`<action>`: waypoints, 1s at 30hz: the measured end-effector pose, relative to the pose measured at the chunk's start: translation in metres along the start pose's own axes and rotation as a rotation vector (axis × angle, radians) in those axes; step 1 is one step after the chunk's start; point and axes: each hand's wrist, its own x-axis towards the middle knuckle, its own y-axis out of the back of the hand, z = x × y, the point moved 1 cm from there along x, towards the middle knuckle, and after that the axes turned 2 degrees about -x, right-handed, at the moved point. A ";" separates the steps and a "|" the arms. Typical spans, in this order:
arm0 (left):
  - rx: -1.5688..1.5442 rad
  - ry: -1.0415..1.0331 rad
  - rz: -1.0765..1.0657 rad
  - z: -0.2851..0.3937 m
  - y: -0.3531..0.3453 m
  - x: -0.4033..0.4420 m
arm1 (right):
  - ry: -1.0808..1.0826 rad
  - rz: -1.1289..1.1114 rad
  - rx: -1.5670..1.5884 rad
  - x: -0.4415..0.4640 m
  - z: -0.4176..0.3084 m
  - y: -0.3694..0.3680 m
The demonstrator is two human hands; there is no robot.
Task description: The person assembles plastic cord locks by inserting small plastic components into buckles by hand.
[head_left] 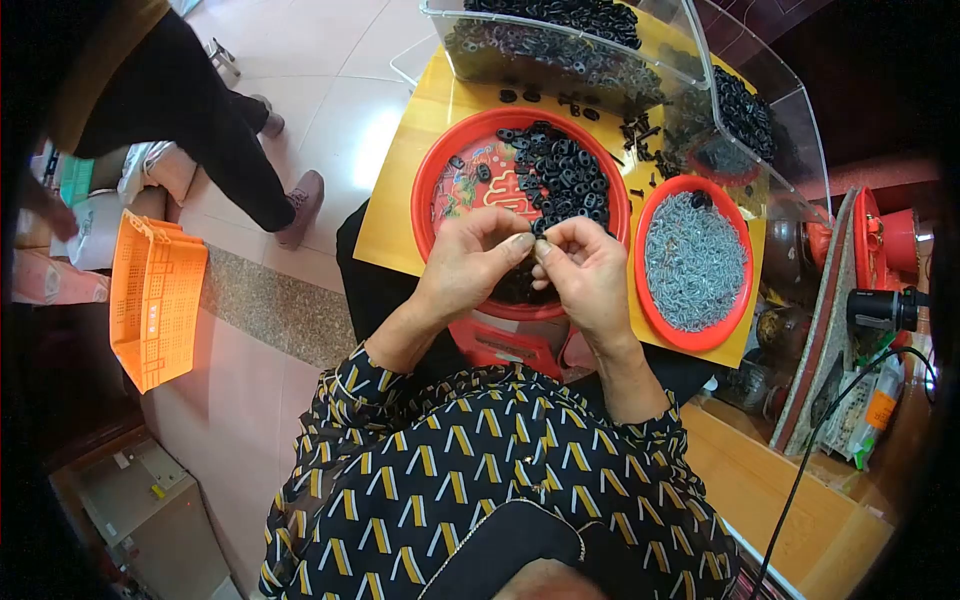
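Note:
My left hand [470, 262] and my right hand [585, 268] meet over the front of a round red tray [424, 190]. Both have thumb and fingertips pinched together around a small black part [540, 228], mostly covered by the fingers. Many small black oval parts with holes [568, 180] are heaped in the tray's right half, and a few lie loose on its patterned bottom. To the right of my right hand is an oval red tray [640, 262] full of small silver screws [695, 262], with a black piece at its top edge.
Clear plastic bins [560, 62] of black parts stand at the back of the yellow table [400, 215]. Black pieces [640, 135] lie scattered before them. A person in dark trousers [205, 125] is at the left, near an orange basket [155, 300]. A black cable [800, 470] hangs at right.

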 end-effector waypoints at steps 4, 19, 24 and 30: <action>0.627 -0.357 0.154 0.006 0.020 0.035 | -0.007 0.046 0.027 -0.002 -0.004 0.016; 1.796 -0.548 -0.089 0.000 0.014 0.111 | -0.027 -0.053 0.052 -0.009 -0.004 0.019; 1.614 -0.616 -0.033 0.000 0.024 0.100 | -0.068 -0.051 0.116 -0.010 -0.004 0.018; -0.041 0.147 0.005 0.011 0.024 0.032 | -0.120 -0.091 0.249 -0.008 -0.002 0.016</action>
